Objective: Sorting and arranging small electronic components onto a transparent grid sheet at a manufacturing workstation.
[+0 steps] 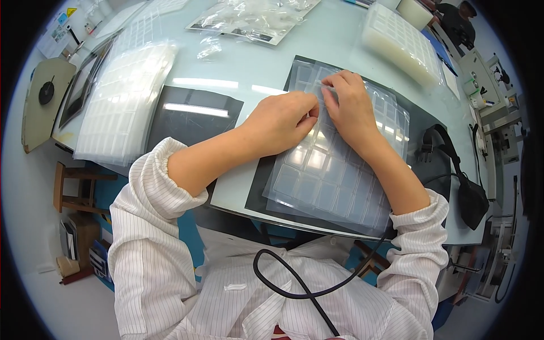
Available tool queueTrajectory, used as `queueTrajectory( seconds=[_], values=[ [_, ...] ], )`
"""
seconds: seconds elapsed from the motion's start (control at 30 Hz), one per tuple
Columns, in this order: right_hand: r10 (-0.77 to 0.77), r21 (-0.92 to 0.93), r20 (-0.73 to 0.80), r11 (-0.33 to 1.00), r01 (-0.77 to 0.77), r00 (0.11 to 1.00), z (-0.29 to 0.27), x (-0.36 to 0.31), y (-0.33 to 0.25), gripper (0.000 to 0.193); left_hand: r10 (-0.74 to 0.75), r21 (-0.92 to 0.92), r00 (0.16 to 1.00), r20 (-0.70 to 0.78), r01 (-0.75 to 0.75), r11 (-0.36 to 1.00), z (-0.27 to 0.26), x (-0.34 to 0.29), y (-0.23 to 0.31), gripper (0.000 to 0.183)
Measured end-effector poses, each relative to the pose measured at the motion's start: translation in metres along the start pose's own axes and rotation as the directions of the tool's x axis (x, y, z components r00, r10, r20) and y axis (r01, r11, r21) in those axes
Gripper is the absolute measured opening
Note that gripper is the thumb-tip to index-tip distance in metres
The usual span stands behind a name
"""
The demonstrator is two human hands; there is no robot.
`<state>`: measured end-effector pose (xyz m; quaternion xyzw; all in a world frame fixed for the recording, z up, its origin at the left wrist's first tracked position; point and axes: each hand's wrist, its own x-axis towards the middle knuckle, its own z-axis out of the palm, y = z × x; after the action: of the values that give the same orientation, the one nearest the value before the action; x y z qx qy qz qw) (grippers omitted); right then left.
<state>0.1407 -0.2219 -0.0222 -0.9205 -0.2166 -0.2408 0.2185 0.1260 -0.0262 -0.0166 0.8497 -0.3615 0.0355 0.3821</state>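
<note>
A clear plastic sheet with rows of square pockets point(317, 187) lies on a dark mat in front of me, with another clear sheet overlapping it. My left hand point(283, 120) is over the sheet's left part, closed with thumb and fingertips pressed together; what they pinch is too small or hidden to name. Close beside it, my right hand point(352, 107) rests over the upper middle of the sheet. Its fingers are curled in toward the thumb, and I cannot make out what lies between them.
At left stands a stack of whitish pocketed sheets point(122, 105); a similar stack point(402, 42) is at far right. Clear plastic bags point(255, 20) lie at the back. A black strap and pouch point(471, 201) sit at the right edge. A black cable point(283, 293) loops before my chest.
</note>
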Motion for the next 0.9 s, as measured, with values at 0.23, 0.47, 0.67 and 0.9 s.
queueTrajectory(
  seconds=[0.23,0.47,0.67,0.9],
  values=[
    [-0.031,0.021,-0.052,0.999,0.032,0.998,0.003,0.001,0.001,0.01,0.001,-0.001,1.0,-0.002,-0.001,1.0,-0.001,-0.001,-0.002,0.008],
    [-0.085,0.074,-0.044,0.993,0.088,0.995,-0.01,0.006,0.002,0.012,-0.17,-0.168,0.985,-0.022,0.164,0.972,-0.008,0.008,0.005,0.015],
    [0.262,0.449,0.149,0.841,-0.301,0.953,-0.043,0.001,-0.008,0.017,-0.068,-0.285,0.988,-0.141,0.026,0.958,-0.006,0.01,-0.009,0.019],
    [0.094,0.029,0.004,0.995,-0.094,0.996,-0.019,-0.017,0.013,0.01,-0.311,-0.491,0.95,0.005,0.273,0.827,-0.011,0.016,-0.005,0.021]
  ],
)
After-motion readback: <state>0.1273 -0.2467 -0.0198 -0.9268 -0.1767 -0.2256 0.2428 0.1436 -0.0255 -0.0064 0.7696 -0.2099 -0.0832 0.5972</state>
